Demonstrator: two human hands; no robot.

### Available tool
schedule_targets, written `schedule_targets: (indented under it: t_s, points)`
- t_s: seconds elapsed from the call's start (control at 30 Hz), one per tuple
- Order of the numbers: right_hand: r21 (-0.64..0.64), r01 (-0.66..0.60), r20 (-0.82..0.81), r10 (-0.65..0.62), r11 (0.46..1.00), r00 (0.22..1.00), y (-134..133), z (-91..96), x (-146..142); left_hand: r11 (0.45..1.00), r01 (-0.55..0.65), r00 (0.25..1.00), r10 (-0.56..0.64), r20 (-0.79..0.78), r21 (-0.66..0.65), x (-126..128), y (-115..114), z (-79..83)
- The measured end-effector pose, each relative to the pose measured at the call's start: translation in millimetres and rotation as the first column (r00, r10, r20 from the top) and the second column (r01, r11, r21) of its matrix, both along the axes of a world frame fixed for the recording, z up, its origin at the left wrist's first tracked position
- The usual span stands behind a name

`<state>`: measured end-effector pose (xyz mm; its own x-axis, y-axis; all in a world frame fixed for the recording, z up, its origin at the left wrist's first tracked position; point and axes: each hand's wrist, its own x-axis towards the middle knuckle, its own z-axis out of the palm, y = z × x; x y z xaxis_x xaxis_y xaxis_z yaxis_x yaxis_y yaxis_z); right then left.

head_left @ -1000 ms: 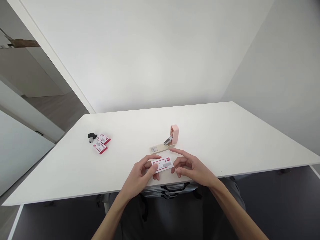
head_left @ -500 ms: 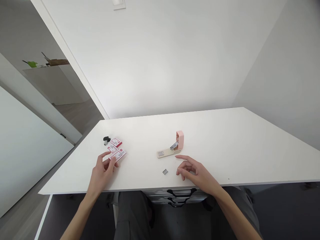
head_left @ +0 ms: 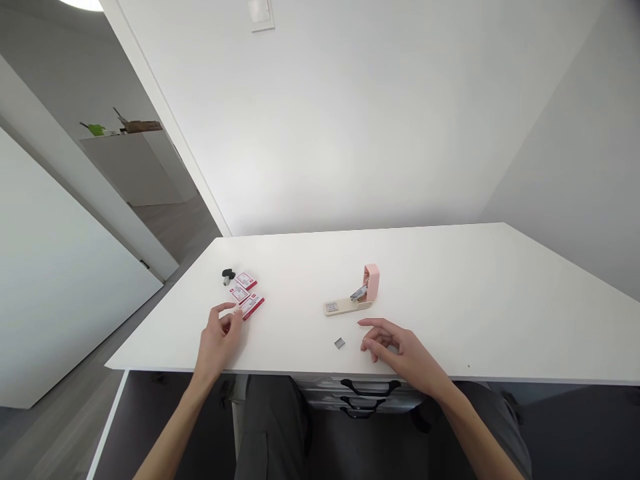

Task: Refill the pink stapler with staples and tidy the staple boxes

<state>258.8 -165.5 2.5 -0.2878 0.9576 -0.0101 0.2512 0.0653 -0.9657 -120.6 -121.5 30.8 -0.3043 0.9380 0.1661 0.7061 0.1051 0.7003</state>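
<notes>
My left hand [head_left: 220, 339] is at the left of the desk, thumb and fingers closed on the near end of a small red-and-white box [head_left: 253, 305]. Two similar boxes lie just beyond it, a middle box [head_left: 239, 293] and a far box [head_left: 247, 280]. Over the desk's front edge, my right hand [head_left: 393, 343] is loosely curled with its index finger stretched out, holding nothing. A pink and cream stapler [head_left: 347, 306] stands opened beyond that hand, its top raised upright. Left of my right fingertips lies a short grey strip of staples [head_left: 339, 343].
A small black-and-silver object [head_left: 228, 276] sits beside the boxes. The white desk [head_left: 450, 287] meets a wall [head_left: 350, 133] at the back. Drawers with black handles [head_left: 371, 388] are under the front edge. A doorway is at the left.
The view has shifted, so everything sits further right. The box at my left hand has turned slightly and shows its red side. My right hand and the stapler look unchanged.
</notes>
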Motion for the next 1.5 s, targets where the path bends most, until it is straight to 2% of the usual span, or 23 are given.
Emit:
schedule_targets:
  t_s: [0.1, 0.27, 0.43, 0.57, 0.7, 0.97, 1.13, 1.4, 1.5]
  points:
    - [0.025, 0.034, 0.039, -0.035, 0.999, 0.999, -1, -4.3, -3, 0.992, 0.124, 0.991, -0.125, 0.044, 0.018, 9, -9, -1.0]
    - [0.169, 0.04, 0.179, -0.071, 0.985, 0.981, -3, -12.7, -16, 0.955, 0.293, 0.947, -0.296, 0.126, 0.046, 34, -16, -1.5]
    - [0.301, 0.011, 0.388, -0.133, 0.954, 0.912, -3, -20.1, -30, 0.877, 0.48, 0.866, -0.478, 0.146, 0.026, 65, -17, -3.9]
    - [0.343, 0.031, 0.456, -0.196, 0.939, 0.868, -2, -24.6, -39, 0.831, 0.555, 0.821, -0.555, 0.132, 0.039, 84, -15, -6.1]
    - [0.348, 0.056, 0.459, -0.223, 0.936, 0.86, -1, -22.7, -44, 0.795, 0.605, 0.785, -0.605, 0.135, 0.044, 94, -14, -10.8]
    - [0.326, 0.081, 0.444, -0.228, 0.942, 0.867, 1, -16.4, -49, 0.779, 0.627, 0.774, -0.626, 0.101, 0.026, 99, -12, -16.3]
    - [0.306, 0.115, 0.378, -0.231, 0.945, 0.896, 4, -19.3, -46, 0.744, 0.668, 0.744, -0.668, -0.016, 0.009, 103, -13, -19.0]
    - [0.235, 0.166, 0.218, -0.218, 0.958, 0.951, 7, -16.1, -39, 0.634, 0.772, 0.608, -0.723, -0.328, 0.034, 123, -8, -23.0]
    - [0.202, 0.178, 0.191, -0.217, 0.963, 0.957, 7, -13.4, -36, 0.613, 0.788, 0.591, -0.733, -0.337, 0.047, 129, -4, -24.4]
